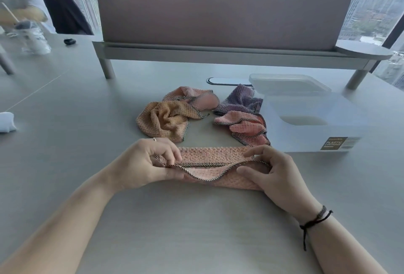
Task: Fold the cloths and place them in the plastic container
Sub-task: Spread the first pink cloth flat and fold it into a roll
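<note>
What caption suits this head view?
Both hands fold a pink cloth beside four crumpled cloths and an open plastic container.

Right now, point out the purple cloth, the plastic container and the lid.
purple cloth (239,100), head view, crumpled middle.
plastic container (314,140), head view, front wall.
lid (288,84), head view, top face.

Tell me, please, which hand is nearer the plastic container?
Right. The right hand grips the cloth just in front of the container; the left hand holds the cloth's far end.
</note>
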Demonstrator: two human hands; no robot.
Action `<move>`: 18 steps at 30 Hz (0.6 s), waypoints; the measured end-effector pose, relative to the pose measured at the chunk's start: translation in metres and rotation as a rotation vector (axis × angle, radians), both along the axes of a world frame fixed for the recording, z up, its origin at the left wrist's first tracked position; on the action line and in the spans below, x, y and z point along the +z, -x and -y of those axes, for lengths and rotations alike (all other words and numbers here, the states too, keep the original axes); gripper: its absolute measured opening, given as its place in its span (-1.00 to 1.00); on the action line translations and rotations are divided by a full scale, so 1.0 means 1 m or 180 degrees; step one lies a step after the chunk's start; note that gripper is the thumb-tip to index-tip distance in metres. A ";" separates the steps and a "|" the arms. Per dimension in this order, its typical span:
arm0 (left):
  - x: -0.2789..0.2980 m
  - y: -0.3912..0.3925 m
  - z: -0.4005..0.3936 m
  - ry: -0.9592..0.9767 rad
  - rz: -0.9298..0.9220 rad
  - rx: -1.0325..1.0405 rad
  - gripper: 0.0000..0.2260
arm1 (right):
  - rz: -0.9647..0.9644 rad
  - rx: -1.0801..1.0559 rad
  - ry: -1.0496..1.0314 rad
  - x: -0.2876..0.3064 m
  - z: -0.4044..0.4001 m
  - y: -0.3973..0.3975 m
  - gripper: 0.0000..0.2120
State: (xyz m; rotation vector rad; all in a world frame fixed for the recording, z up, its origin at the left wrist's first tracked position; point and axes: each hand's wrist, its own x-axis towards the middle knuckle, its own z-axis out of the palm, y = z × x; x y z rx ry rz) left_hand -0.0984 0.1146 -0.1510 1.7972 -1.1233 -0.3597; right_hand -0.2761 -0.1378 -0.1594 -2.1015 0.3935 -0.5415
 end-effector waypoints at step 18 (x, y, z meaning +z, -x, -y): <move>0.005 -0.009 -0.016 -0.1270 0.0476 -0.0035 -0.52 | -0.0002 -0.0168 0.0952 -0.006 -0.002 -0.004 -0.78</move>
